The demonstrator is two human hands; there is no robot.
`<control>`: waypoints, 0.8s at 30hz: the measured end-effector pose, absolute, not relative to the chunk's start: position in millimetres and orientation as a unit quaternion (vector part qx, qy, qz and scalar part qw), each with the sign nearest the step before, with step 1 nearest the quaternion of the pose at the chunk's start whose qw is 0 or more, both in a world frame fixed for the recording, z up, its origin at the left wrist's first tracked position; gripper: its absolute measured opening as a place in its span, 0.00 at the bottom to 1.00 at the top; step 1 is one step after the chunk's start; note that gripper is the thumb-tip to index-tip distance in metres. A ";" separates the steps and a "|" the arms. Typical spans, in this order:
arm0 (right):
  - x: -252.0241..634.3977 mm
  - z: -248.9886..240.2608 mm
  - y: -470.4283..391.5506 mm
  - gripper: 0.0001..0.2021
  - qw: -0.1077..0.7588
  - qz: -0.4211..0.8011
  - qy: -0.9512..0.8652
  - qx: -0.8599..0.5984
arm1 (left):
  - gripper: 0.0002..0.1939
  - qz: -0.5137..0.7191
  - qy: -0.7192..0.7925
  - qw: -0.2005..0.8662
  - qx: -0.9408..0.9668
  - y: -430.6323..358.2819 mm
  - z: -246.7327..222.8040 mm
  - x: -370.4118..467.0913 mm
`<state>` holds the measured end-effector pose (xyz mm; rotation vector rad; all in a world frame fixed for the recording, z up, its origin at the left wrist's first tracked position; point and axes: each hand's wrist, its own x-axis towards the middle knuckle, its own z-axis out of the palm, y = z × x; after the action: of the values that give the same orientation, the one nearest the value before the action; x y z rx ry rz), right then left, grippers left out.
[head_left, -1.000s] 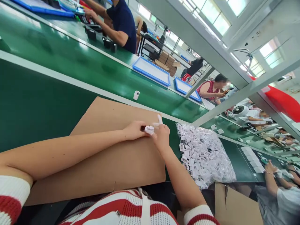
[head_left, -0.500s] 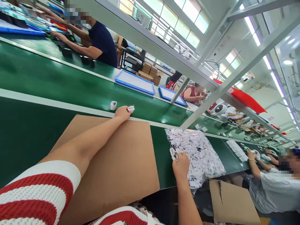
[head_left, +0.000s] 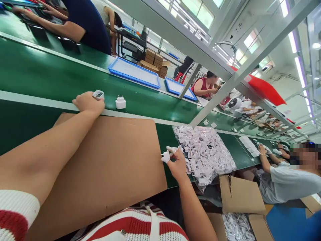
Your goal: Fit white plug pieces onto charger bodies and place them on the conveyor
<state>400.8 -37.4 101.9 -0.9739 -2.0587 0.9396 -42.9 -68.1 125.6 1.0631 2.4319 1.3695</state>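
My left hand (head_left: 88, 102) is over the near edge of the green belt, its fingers closed round a white charger housing (head_left: 98, 95) whose open end faces up. To its right, a white plug charger (head_left: 120, 103) stands on the belt with two pins upward. My right hand (head_left: 178, 164) wears white covers on its fingertips and pinches a small white plug piece (head_left: 165, 156) with metal pins, above the right edge of the cardboard sheet (head_left: 125, 150). Right beside that hand lies a clear plastic bag (head_left: 208, 154) full of white plug pieces.
Blue-rimmed trays (head_left: 135, 74) lie beyond the belt (head_left: 62, 80). A slanted metal post (head_left: 213, 97) rises behind the bag. At lower right an open carton (head_left: 240, 194) holds more white pieces. Co-workers sit across the belt and at right (head_left: 288, 177).
My left hand has moved left, leaving the pinned charger standing on the belt and taking up the open housing. My right hand has come away from the bag leftward with a plug piece.
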 end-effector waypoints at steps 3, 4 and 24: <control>395.9 102.3 -43.1 0.25 0.238 0.374 -0.823 -0.355 | 0.47 0.479 0.824 -0.031 0.301 -86.7 133.3 -8.7; 396.2 104.9 -43.0 0.24 0.208 0.367 -0.835 -0.354 | 0.45 0.476 0.813 -0.004 0.336 -93.5 134.9 8.8; 351.5 99.6 -46.7 0.20 0.328 0.598 -0.583 -0.440 | 0.22 0.422 0.610 0.195 0.642 -134.9 84.4 140.3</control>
<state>351.5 -46.7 99.6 -1.1525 -1.5270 1.5662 140.3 -134.9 84.4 1.7983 1.7092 1.1834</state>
